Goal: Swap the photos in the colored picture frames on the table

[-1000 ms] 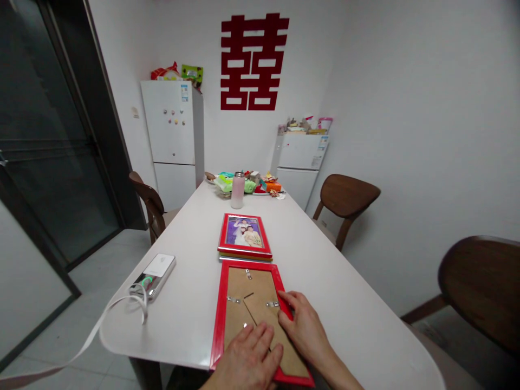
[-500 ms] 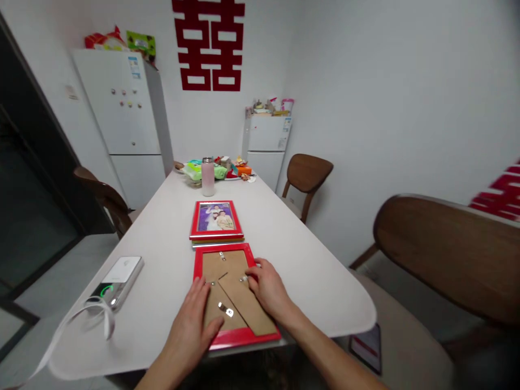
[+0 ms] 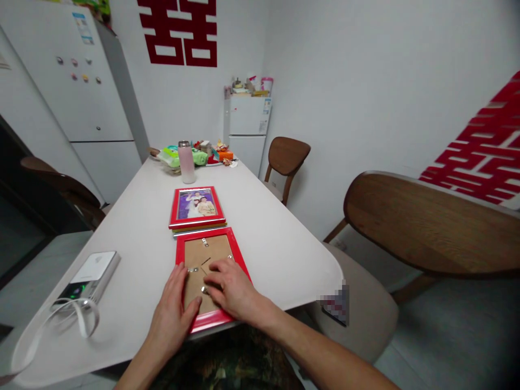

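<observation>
A red photo frame [image 3: 215, 318] lies face down on the table near its front edge, showing its brown backing board [image 3: 203, 249]. My left hand [image 3: 170, 303] rests along the frame's left side, fingers stretched out over the border and thumb apart on the board. With bent fingers, my right hand [image 3: 233, 287] is closed at a small metal clip [image 3: 203, 290] on the lower part of the backing. Other metal clips sit at the top, left and right edges of the board. The right hand covers much of the stand flap.
Beyond it lies a stack of frames, topped by a red one [image 3: 197, 207] with a photo. A pink bottle [image 3: 187, 163] and packets [image 3: 168, 157] stand farther back. On the left lies a power bank [image 3: 95, 271] with a white cable [image 3: 83, 319]. Wooden chairs [image 3: 406, 222] flank the table.
My right hand has moved from the right-side clip to the lower clip. My left hand stays at the frame's left side. The view has turned to the right.
</observation>
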`<state>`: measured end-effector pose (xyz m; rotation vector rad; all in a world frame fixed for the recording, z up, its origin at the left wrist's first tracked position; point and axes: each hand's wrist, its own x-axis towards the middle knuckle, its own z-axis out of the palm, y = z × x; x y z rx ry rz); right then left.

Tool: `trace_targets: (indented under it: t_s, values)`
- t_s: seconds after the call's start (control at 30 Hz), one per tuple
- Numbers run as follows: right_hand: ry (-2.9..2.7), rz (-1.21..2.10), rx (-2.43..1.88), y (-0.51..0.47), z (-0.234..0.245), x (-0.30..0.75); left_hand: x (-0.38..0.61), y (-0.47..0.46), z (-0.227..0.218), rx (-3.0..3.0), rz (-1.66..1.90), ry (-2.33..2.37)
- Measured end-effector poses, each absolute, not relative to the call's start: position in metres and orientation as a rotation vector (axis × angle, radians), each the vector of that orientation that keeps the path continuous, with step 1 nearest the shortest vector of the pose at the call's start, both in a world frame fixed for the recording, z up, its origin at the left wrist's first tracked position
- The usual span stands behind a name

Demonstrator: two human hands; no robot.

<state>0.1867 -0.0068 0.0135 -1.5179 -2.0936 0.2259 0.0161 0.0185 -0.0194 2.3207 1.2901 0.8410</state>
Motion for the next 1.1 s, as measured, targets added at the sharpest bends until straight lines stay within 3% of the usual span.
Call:
trace_targets:
  t_s: [0.6,1.1]
  values:
    - [-2.074,0.413,-1.564,-0.002,0.013,0.172,0.017,0.006,-0.016,2.181,0.894,1.288]
    - [-2.14,0.12,-1.737,0.046,0.011,0.141,0.017,0.005,-0.014,2.188,0.877,1.283]
